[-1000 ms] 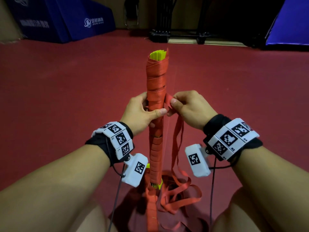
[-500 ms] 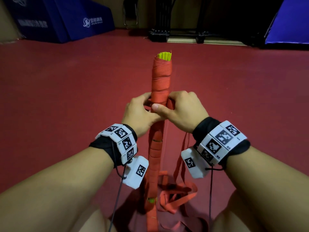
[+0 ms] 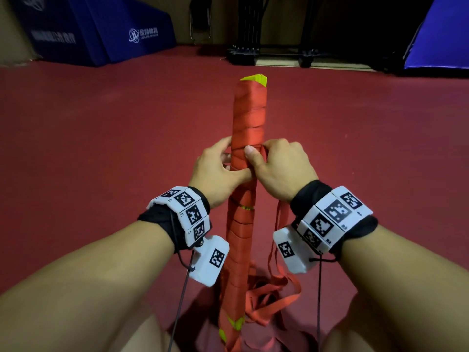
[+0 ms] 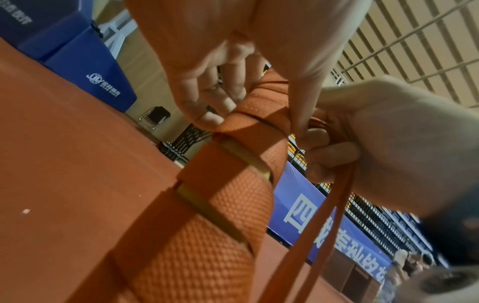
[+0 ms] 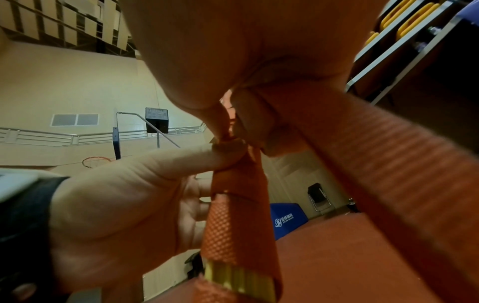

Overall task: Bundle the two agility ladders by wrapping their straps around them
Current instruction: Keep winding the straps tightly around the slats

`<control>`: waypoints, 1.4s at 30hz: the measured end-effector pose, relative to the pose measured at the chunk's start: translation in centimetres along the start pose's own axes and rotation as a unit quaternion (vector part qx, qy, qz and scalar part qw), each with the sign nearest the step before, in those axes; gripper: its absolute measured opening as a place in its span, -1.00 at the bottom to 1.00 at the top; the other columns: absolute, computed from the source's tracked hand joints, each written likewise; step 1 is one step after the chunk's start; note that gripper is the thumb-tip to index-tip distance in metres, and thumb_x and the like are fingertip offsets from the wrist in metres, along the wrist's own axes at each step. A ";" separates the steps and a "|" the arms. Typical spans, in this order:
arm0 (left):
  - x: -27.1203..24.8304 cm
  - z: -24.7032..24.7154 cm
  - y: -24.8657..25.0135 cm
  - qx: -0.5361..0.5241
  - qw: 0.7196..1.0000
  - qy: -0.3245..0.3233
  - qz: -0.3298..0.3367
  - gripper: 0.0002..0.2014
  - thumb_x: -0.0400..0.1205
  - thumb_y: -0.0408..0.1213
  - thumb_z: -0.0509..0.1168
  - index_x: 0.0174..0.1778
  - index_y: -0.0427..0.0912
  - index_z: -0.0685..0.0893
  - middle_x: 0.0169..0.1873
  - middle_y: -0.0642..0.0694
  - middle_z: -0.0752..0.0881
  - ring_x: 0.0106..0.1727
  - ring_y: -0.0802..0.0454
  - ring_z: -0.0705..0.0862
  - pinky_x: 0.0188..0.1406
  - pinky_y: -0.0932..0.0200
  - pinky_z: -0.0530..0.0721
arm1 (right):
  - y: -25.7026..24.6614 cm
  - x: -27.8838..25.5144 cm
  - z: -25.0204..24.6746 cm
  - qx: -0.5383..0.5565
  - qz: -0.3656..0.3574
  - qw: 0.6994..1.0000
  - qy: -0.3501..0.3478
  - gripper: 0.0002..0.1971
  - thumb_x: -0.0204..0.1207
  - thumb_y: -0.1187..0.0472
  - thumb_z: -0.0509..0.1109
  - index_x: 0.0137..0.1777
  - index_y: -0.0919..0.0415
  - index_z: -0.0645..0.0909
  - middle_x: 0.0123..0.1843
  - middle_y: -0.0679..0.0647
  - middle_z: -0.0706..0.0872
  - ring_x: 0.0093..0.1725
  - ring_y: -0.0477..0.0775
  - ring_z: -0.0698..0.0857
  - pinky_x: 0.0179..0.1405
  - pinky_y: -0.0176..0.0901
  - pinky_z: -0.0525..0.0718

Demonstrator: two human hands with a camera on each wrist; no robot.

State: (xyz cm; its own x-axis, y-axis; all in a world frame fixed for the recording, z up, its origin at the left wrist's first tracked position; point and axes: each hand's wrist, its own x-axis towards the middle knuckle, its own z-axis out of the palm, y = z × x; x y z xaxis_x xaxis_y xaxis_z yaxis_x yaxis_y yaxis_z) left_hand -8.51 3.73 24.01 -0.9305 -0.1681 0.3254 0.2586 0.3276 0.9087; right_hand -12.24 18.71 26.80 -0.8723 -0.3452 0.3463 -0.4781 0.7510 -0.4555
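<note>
We're in a sports hall, on a dark red floor (image 3: pixel 101 148), and the action is at mid-height on the upright bundle of stacked yellow-green plastic ladder rungs wound in orange woven strap (image 3: pixel 250 118). The left hand (image 3: pixel 215 174) has its grip curled round the bundle, thumb laid across the front, I'd say to pin the last turn so it can't slacken. Just beside it, touching, the right hand (image 3: pixel 281 168) has its grip pinched on the loose orange strap (image 4: pixel 334 215), thumb pressed on the newest wrap. That looks like tension held ready for the next pass.

Below the grips, the lower wraps sit wider apart, with yellow rung edges showing between them; this stretch is not yet covered tight. Further down, slack strap lies heaped on the floor near the bundle's foot.

Beyond the grips to the left, blue padded blocks (image 3: pixel 96 31) carry a white logo with Chinese characters, too small to read. The left wrist view shows a blue banner (image 4: pixel 324 221) with large white Chinese characters, cut off.
</note>
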 end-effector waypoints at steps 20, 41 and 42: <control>-0.3 -0.1 -0.4 0.049 0.999 -0.010 -0.008 -0.42 0.25 -0.12 0.58 0.21 0.05 0.63 0.06 0.04 0.80 0.02 -0.01 0.81 0.08 -0.17 0.80 | 0.7 -0.2 -0.7 0.064 0.010 0.998 0.008 -0.66 0.57 -0.21 0.42 -0.15 0.06 0.71 -0.27 0.09 0.70 -0.08 0.29 0.69 -0.10 -0.01 0.59; 0.0 -0.2 -0.1 -0.041 0.997 -0.064 -0.018 -0.36 0.17 -0.07 0.55 0.21 -0.10 0.71 -0.08 -0.01 0.84 -0.08 0.12 0.79 -0.03 0.10 0.73 | 0.2 -0.3 -1.2 0.047 -0.066 0.996 -0.030 -0.51 0.63 -0.29 0.26 0.05 0.16 0.71 -0.21 0.09 0.73 -0.14 0.26 0.69 -0.08 0.16 0.64; 0.0 -0.2 0.0 -0.043 0.997 -0.058 -0.012 -0.40 0.16 -0.06 0.55 0.17 -0.08 0.74 -0.09 0.00 0.85 -0.06 0.14 0.79 0.01 0.13 0.73 | 0.3 -0.3 -1.2 0.047 -0.068 0.996 -0.028 -0.52 0.63 -0.28 0.25 0.05 0.14 0.71 -0.21 0.09 0.74 -0.14 0.27 0.69 -0.08 0.16 0.65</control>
State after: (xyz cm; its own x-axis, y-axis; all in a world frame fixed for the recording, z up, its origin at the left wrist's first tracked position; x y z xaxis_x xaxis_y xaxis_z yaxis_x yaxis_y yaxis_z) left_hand -8.48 3.53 24.07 -0.9591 -0.0653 0.2756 0.2525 0.2436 0.9364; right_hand -12.01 19.72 27.56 -0.8021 -0.4722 0.3656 -0.5972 0.6403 -0.4831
